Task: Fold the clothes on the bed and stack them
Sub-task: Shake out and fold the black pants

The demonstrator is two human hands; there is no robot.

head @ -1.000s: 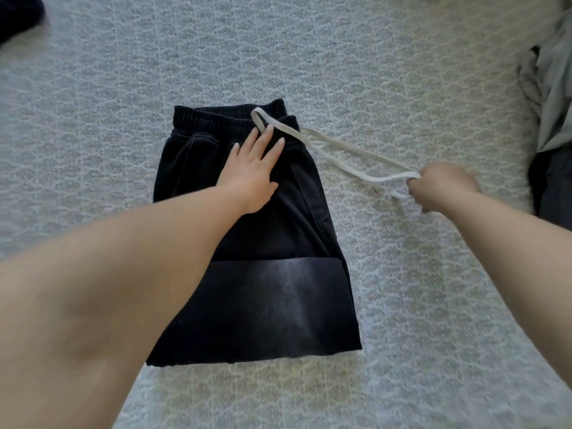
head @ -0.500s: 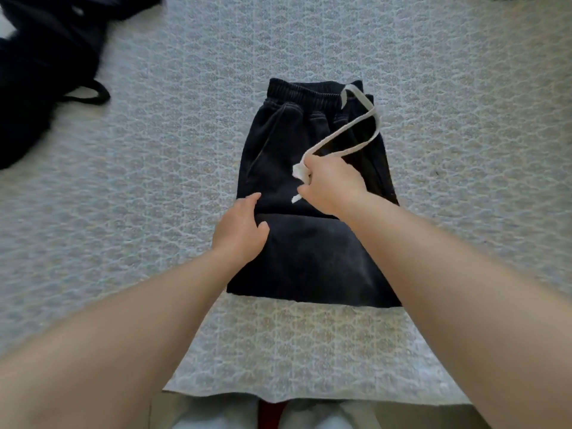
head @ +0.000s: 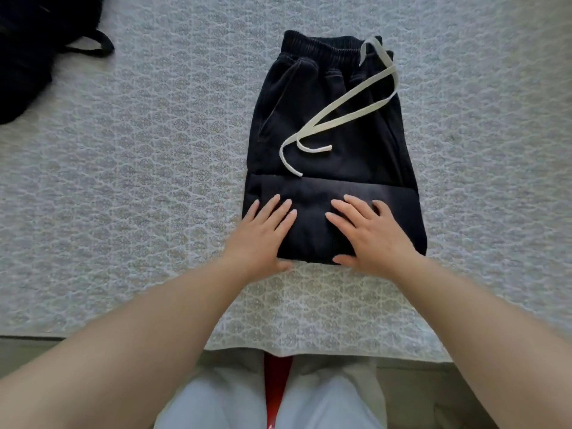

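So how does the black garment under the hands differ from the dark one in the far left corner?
The black trousers lie folded in a flat, neat rectangle; the dark pile sits crumpled and unfolded. The trousers carry a white drawstring; the pile shows a dark strap loop. Both hands press the trousers; nothing touches the pile. Both rest on the bedspread.

Folded pants [head: 331,125] mid-bed [head: 154,181], drawstring [head: 346,100] on top, hands [head: 318,236] on near end, clothes pile [head: 28,51] far left.

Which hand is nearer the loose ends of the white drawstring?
Left. The left hand lies flat just below the white drawstring ends, on the folded black pants; the right hand is further right.
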